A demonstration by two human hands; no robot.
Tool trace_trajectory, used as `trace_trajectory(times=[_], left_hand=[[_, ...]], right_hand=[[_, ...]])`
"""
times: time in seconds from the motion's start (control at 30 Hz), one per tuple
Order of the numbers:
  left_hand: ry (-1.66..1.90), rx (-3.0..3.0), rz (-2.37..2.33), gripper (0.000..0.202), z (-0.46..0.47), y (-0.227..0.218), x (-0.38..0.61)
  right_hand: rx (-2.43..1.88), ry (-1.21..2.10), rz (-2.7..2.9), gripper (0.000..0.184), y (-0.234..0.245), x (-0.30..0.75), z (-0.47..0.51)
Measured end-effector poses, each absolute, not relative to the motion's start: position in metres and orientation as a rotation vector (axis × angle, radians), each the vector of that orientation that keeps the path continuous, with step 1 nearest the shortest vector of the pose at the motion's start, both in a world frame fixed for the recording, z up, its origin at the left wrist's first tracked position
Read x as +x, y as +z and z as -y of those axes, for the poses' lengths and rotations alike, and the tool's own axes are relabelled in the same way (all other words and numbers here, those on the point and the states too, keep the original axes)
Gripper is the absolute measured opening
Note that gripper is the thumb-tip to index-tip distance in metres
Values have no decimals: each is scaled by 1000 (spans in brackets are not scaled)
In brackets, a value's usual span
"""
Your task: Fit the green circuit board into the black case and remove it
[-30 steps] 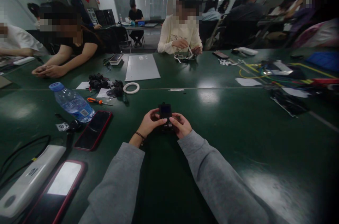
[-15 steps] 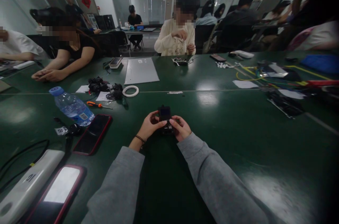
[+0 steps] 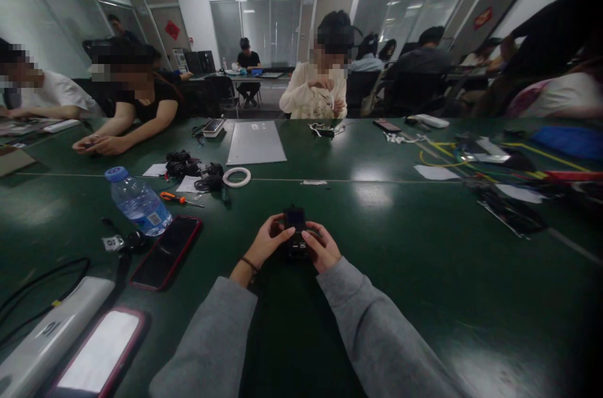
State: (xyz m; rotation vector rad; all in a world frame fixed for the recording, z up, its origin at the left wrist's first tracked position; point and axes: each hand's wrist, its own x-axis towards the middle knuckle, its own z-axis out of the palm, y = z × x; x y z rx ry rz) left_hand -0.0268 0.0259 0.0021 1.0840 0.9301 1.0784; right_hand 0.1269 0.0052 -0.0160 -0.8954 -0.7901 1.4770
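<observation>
At the left edge of the green bench [image 3: 424,253], we saw part of a tan carton-like thing [image 3: 15,161], its inside hidden from us. Next came a clear bottle [image 3: 137,200], capped in blue, just beside a dark phone [image 3: 167,253]; it looked to hold clear liquid, though we could not make out the level. Towards the middle, our left hand [image 3: 267,242] was curled around the left side of a small black device [image 3: 296,220], and our right hand [image 3: 325,247] closed on its right side, both thumbs at its near face. Whether the device touched the bench we could not tell. We judged the step in hand to be working it with the thumbs; the next move, we thought, called for a steady two-sided grip and light thumb pressure. Far right lay a blue bundle [image 3: 568,142], perhaps a bag, its contents unseen.
</observation>
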Motion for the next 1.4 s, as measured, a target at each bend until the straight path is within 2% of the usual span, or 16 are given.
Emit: trace_trajectory(times=[0.17,0.3,0.43,0.63,0.93,1.17,1.4], left_hand=[[1136,1017,-939,43,-26,3,-24],[1176,967,-951,41,-26,3,-23],[1201,789,-835,43,-27,0,-20],[1016,557,-706,51,-19,-2,-4],[1022,502,-804,51,-19,-4,-1],[1114,524,-776,46,-17,-4,-2],[1197,572,-738,42,-16,-3,-1]], right_hand=[[-923,1434,858,55,-18,124,-3],[-837,1525,696,50,-23,127,-8],[-786,1626,586,43,-28,134,-15],[-755,1743,700,44,-28,133,-15],[-865,1540,733,48,-21,119,-7],[-933,1344,1002,78,-14,112,5],[-963,1142,1196,64,-15,110,8]])
